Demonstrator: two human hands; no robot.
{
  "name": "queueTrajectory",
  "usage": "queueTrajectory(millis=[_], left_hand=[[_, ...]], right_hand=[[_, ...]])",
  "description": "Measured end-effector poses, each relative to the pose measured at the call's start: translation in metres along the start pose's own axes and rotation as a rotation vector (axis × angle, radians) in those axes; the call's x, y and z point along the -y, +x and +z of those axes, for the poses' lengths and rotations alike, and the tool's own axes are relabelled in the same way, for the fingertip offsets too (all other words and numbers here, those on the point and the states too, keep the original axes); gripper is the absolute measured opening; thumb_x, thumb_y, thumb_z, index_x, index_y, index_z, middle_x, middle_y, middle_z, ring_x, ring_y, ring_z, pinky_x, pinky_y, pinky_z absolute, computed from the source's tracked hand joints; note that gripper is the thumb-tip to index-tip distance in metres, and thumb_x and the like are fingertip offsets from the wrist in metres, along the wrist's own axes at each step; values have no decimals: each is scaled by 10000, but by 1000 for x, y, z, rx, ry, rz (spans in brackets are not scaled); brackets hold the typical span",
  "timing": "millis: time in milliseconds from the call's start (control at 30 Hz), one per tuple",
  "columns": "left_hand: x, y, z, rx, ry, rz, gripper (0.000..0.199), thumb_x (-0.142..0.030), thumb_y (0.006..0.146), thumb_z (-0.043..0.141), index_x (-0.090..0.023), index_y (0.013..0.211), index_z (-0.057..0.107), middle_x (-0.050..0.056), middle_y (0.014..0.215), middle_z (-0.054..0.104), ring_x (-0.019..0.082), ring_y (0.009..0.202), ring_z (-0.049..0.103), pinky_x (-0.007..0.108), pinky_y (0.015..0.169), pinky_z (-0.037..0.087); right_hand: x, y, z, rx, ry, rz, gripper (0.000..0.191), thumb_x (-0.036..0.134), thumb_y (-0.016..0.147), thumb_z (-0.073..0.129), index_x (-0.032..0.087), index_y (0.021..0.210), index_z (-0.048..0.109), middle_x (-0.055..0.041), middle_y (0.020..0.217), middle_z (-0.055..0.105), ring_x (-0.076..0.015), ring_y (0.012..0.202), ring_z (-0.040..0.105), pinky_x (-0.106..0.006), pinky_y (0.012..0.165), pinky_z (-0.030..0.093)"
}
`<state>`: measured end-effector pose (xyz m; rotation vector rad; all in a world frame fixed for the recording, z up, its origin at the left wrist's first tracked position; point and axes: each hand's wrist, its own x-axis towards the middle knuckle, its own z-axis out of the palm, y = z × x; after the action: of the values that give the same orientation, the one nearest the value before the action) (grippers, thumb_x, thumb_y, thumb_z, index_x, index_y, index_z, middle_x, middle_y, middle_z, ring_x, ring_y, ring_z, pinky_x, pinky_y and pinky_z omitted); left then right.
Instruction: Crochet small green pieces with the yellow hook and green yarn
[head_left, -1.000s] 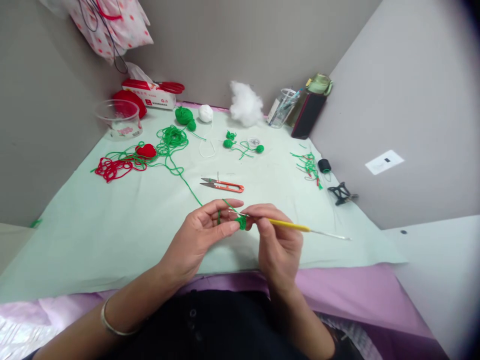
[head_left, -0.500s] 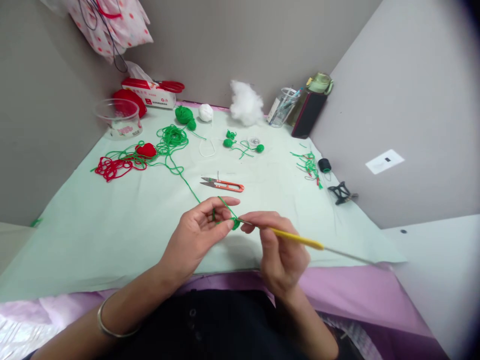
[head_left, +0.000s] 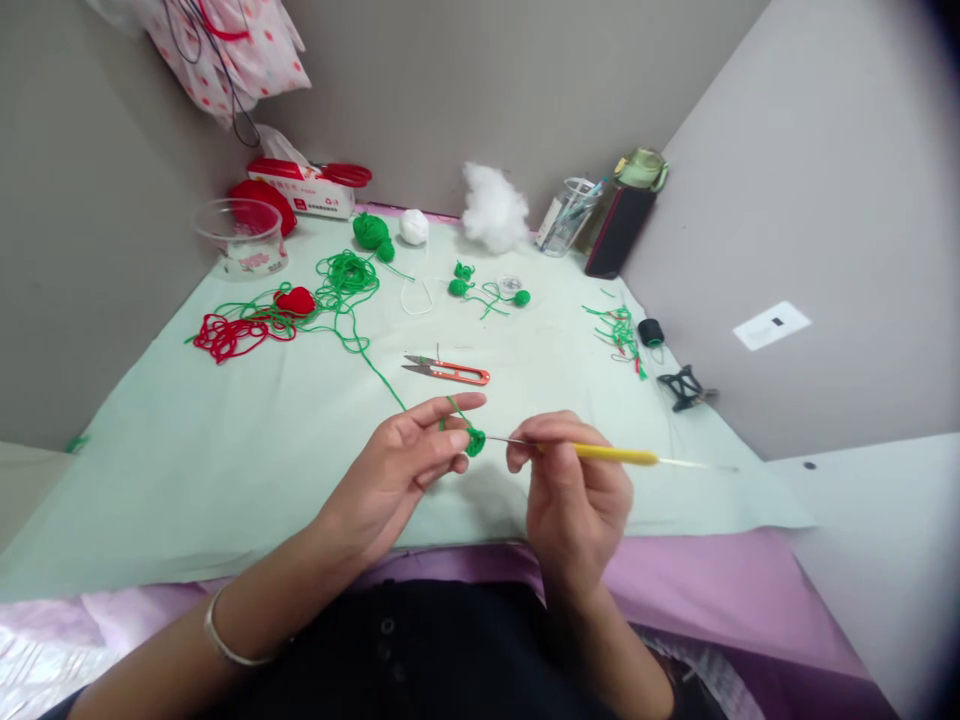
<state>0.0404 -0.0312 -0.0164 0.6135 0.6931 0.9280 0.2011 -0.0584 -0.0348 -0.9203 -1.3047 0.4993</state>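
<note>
Pinched between the thumb and fingers of my left hand [head_left: 409, 455] is a small green crochet piece [head_left: 476, 441]. Green yarn [head_left: 384, 382] runs over the raised index finger and back to a loose tangle [head_left: 347, 278] at the left. My right hand [head_left: 574, 490] grips a crochet hook [head_left: 604, 454] by its yellow handle. The hook's thin metal shaft points left, its tip at the green piece; whether it sits inside a loop is too small to tell. Beyond my hands lie orange thread snips [head_left: 448, 371], blades to the left.
Red yarn [head_left: 225, 338], a red crocheted piece [head_left: 295, 302] and a clear tub [head_left: 251, 255] are at left. Green balls [head_left: 371, 232], white stuffing [head_left: 495, 208] and a pen cup [head_left: 568, 217] stand behind. Yarn scraps [head_left: 620, 330], black thread [head_left: 651, 333] and a black stand [head_left: 684, 388] lie right.
My right hand has moved slightly right, away from my left, and the hook lies more level, with more of its shaft showing. My left thumb and fingers have turned around the green piece.
</note>
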Motion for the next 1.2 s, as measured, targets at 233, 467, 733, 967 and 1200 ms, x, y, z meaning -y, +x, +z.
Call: queueTrajectory(millis=[233,467,733,967,1200], left_hand=[[4,-1,6,-66,151,125,383,-263,777,916,-230,1149,832,-5,837,657,137,770,551,260,761,454],[2,5,-3,4,-95,-102,307,-267,806,898,-168,1092,850,-89,615,450,41,526,288,268,831,524],[2,1,3,-44,172,137,289,-247,789,906,-241,1074,853,7,877,694,163,900,619,283,891,488],[0,1,0,-47,227,159,322,-233,810,881,-271,1127,841,-5,880,656,163,893,596,283,874,475],[-1,0,-2,-32,277,182,266,-237,854,843,-268,1118,848,-10,851,626,151,847,560,267,829,462]], right_hand=[[-3,-4,6,103,-151,-126,252,132,1037,580,269,1144,763,-60,992,764,-194,891,735,-348,719,640],[-5,-4,0,49,-265,-196,257,121,1018,599,272,1134,772,-54,936,742,-199,844,722,-353,704,623],[-3,5,3,68,60,73,162,260,1032,630,238,1002,787,-50,917,757,-170,756,681,-334,678,586],[-8,6,-1,57,228,235,227,363,1055,601,209,978,749,-52,891,764,-150,679,699,-303,625,602],[-1,3,-6,119,151,127,228,246,1092,509,240,1062,735,-37,960,770,-150,732,717,-320,683,612]])
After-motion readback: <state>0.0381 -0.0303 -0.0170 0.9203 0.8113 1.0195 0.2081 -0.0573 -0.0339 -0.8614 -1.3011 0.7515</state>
